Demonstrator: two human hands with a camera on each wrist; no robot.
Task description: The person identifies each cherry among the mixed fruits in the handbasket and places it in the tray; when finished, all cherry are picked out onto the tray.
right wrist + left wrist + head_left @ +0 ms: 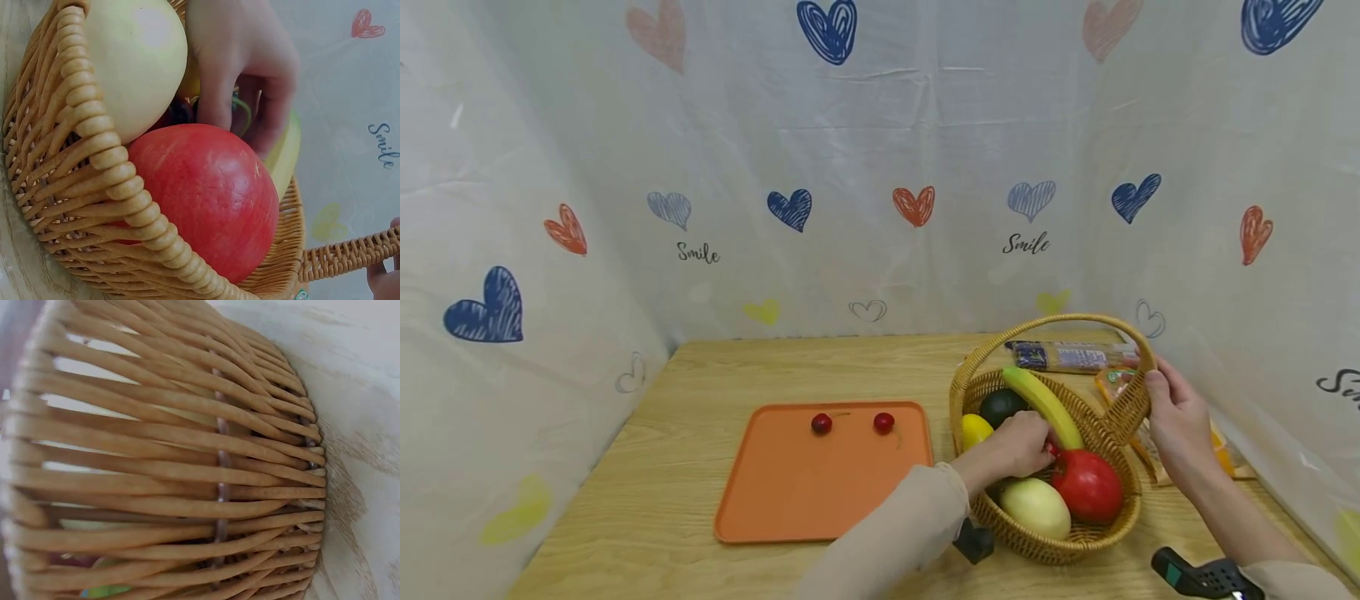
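My left hand (1018,443) reaches down into a wicker basket (1045,550). Its fingers bend between a banana (1048,404) and a large red fruit (1086,486), like a pomegranate. A green stem (245,115) curves between thumb and fingers in the right wrist view; the thumb tip is hidden, and I cannot tell whether anything is pinched. Dark red cherries (180,112) lie beside the thumb. Around the hand sit a pale green fruit (1036,507), a dark green fruit (1002,407) and a yellow one (975,431). My right hand (1180,417) grips the basket handle (1131,408).
Left of the basket lies an orange tray (820,500) bearing two cherries (822,423), both stemmed. Behind the basket is a long clear packet (1067,356); an orange package (1221,450) lies behind my right hand. A heart-printed curtain (865,150) encloses the wooden table (700,400).
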